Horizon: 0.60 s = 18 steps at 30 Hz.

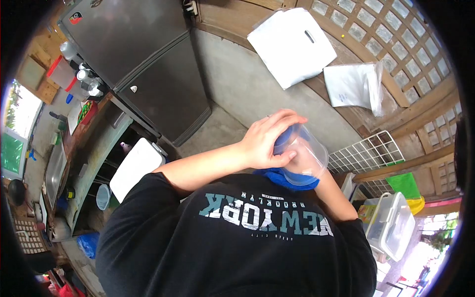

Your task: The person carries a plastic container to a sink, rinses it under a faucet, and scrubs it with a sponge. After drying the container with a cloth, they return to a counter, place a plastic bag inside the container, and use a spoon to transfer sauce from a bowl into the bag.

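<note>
A clear round plastic container [320,148] is held up in front of my chest, tilted on its side. My left hand [269,141] grips it from the left, fingers over the top edge and thumb on the near side. My right hand [305,157] shows through the clear plastic, at the right of the container, with its fingers partly hidden. A blue cloth [292,178] is bunched at the right hand, hanging below the container. More of its blue shows through the plastic beside my left fingers.
A dark grey refrigerator [163,84] stands ahead on the left. White plastic bags [294,47] lie on the wooden ledge ahead. On the right are a white wire rack [368,153] and a clear lidded bin [388,222]. A counter [86,166] runs along the left.
</note>
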Tool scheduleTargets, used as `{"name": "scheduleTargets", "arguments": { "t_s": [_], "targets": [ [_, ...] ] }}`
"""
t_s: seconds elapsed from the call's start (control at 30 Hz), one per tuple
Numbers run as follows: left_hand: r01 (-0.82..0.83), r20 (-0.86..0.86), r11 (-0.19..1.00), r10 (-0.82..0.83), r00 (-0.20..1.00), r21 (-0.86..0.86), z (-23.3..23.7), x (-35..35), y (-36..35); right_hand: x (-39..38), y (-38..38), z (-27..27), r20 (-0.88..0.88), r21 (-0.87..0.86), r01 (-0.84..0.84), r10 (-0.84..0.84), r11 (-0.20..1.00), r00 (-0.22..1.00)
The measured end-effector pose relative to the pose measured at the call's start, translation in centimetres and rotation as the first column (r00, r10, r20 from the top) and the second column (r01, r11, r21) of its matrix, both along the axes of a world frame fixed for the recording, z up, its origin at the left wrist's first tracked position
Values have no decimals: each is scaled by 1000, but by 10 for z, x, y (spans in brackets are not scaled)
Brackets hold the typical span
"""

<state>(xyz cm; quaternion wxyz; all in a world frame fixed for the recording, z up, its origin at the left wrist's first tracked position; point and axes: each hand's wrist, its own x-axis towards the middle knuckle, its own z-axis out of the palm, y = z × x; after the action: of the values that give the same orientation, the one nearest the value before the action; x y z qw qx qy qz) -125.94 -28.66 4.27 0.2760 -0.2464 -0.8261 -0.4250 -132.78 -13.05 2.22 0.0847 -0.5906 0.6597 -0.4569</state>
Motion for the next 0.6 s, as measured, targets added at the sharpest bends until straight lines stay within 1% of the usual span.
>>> {"name": "scheduleTargets", "arguments": {
  "t_s": [0.03,0.1,0.13,0.17,0.2,0.23,0.3,0.4,0.43,0.5,0.53,0.6],
  "targets": [
    [26,-5,1000,-26,1000,6,-1,-1,-1,2,3,-1,114,25,-2,-1,1000,994],
    [74,-20,997,-73,997,21,-4,-5,-3,8,13,-3,331,75,-20,-6,997,943],
    [108,-32,992,-106,994,63,-7,-6,-3,5,20,-7,561,74,-74,20,994,828],
    [140,-45,985,-136,990,106,-11,-8,-1,0,30,-15,754,60,-128,39,990,655],
    [172,-57,974,-165,985,147,-14,-8,-1,-1,35,-21,899,33,-176,48,984,436],
    [148,-46,978,-142,989,149,-12,-7,-1,5,35,-21,928,-88,-96,117,991,355],
    [102,-33,983,-98,995,150,-5,-7,-2,26,30,2,816,21,169,-115,985,566],
    [68,-24,992,-65,998,110,-13,-8,-2,25,27,1,918,-172,246,65,954,390],
    [51,-14,993,-49,999,104,-13,-6,-2,26,27,5,887,-88,276,-51,957,460],
    [17,5,996,-18,1000,93,-15,-3,0,23,26,3,811,-1,295,-172,955,559],
    [9,0,994,-9,1000,111,-14,-3,1,18,28,-6,784,8,278,-178,961,594],
    [-2,-6,989,3,1000,145,-13,-1,3,9,31,-17,682,11,267,-203,964,703]
  ]
}}
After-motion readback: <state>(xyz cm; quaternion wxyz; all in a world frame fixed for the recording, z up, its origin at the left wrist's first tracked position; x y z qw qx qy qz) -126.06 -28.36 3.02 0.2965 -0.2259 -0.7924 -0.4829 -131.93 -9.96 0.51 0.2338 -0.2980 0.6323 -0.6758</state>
